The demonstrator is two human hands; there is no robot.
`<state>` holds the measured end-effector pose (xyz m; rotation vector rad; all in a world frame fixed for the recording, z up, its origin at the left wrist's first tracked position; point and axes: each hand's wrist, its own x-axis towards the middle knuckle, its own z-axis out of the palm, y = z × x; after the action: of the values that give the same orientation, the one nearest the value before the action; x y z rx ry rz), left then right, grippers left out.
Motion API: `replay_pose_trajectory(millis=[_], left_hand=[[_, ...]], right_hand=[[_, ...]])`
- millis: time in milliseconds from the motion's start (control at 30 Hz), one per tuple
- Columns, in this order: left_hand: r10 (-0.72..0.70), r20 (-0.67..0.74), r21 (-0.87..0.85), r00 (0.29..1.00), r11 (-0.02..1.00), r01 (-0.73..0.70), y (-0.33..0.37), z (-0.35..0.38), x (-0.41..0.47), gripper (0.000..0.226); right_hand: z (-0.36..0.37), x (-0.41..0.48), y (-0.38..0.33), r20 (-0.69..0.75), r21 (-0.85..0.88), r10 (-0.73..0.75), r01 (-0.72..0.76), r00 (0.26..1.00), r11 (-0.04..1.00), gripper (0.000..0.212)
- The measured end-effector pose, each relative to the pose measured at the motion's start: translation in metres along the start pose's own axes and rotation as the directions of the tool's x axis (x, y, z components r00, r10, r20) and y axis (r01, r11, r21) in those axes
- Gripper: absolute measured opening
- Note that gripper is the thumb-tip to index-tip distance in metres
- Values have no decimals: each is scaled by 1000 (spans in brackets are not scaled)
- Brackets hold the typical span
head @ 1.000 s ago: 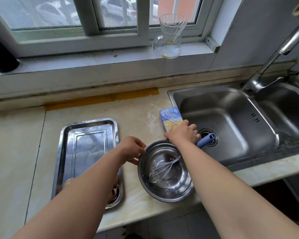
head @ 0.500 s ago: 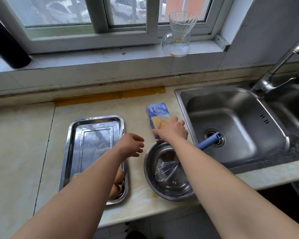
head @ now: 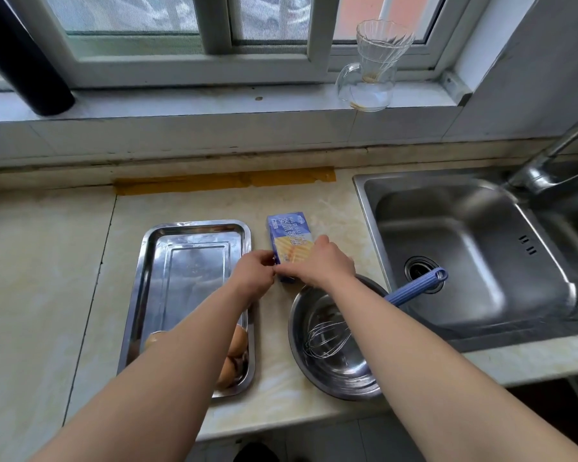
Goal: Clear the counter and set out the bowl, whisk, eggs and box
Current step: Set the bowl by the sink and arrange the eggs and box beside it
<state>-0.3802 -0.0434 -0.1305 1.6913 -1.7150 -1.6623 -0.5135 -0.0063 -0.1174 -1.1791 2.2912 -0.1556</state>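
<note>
A blue and yellow box (head: 287, 233) lies flat on the counter between the steel tray (head: 194, 238) and the sink. My right hand (head: 317, 263) rests on the box's near end and my left hand (head: 254, 273) pinches its near left corner. Just in front stands a steel bowl (head: 334, 371) holding a whisk (head: 327, 336), whose blue handle (head: 414, 288) sticks out over the sink. Brown eggs (head: 237, 341) lie in the tray's near end, partly hidden under my left forearm.
A steel sink (head: 464, 261) with a tap (head: 554, 151) fills the right side. A glass jug with a dripper (head: 371, 71) stands on the window sill, and a black cylinder (head: 24, 61) leans at the left. Yellow tape (head: 224, 180) runs along the counter's back edge.
My left hand left the bowl's rim and came forward to the box's near left corner. My right hand slid left from the bowl's far rim onto the box, which now lies further left.
</note>
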Motion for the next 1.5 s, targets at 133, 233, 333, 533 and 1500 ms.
replay_pose_trajectory(millis=[133, 233, 333, 533, 1500], left_hand=[[-8, 10, 61, 1000, 998, 7, -2, 1, -1, 41], [-7, 4, 92, 1000, 996, 6, 2, 2, -3, 37], [-26, -60, 136, 998, 990, 34, 5, 0, -7, 24], [35, -153, 104, 988, 994, -19, 6, -15, -29, 27], [-53, -412, 268, 910, 947, 176, -112, -101, -134, 44]], right_hand=[[-3, -3, 4, 24, 17, -4, 4, 1000, 1000, 95], [-9, -6, 7, 17, 11, -12, 12, 1000, 1000, 91], [-15, -14, 9, -18, -13, -24, 24, 1000, 1000, 91], [-24, -34, 12, -78, 39, -54, 57, 995, 998, 85], [67, -136, -49, 87, 114, -186, 176, 979, 978, 42]])
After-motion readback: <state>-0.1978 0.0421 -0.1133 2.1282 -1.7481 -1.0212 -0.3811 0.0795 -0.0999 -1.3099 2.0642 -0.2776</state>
